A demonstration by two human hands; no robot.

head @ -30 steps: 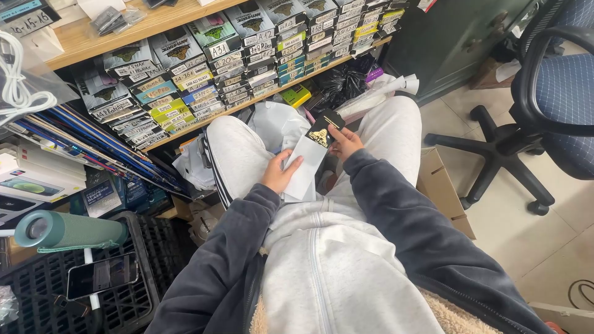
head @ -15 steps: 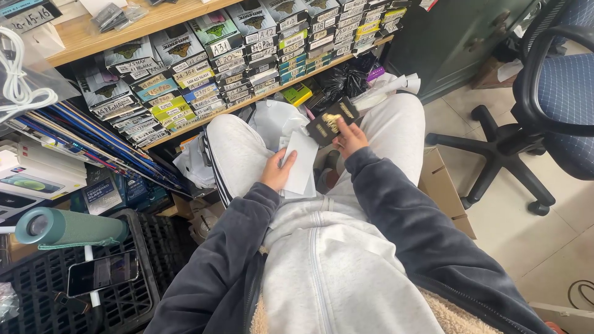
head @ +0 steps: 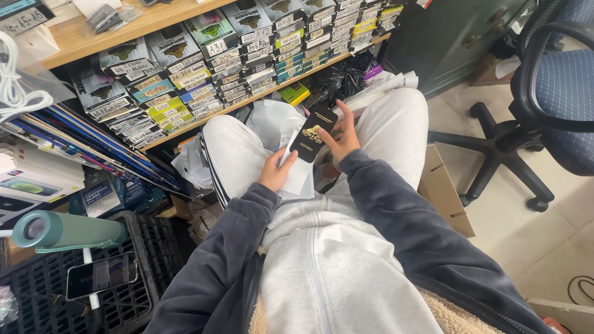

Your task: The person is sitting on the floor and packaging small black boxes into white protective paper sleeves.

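Note:
I sit with my knees apart in light grey trousers. My right hand (head: 339, 133) grips a flat black package with a gold emblem (head: 313, 134), held upright over my lap. My left hand (head: 276, 171) holds a white sleeve or paper wrapper (head: 297, 176) just below and behind the black package. The black package overlaps the white one and partly hides it. A crumpled white plastic bag (head: 272, 120) lies between my knees beyond both hands.
A wooden shelf (head: 93, 37) with several rows of small labelled boxes (head: 204, 68) runs ahead. A black crate (head: 43, 291) at left carries a phone (head: 101, 274) and a teal cylinder (head: 62, 230). An office chair (head: 544, 93) stands right, a cardboard box (head: 442, 192) beside my right leg.
My right hand has lifted the black package up and away from the white wrapper, then brought it slightly back toward my left hand. The left hand stays on the wrapper.

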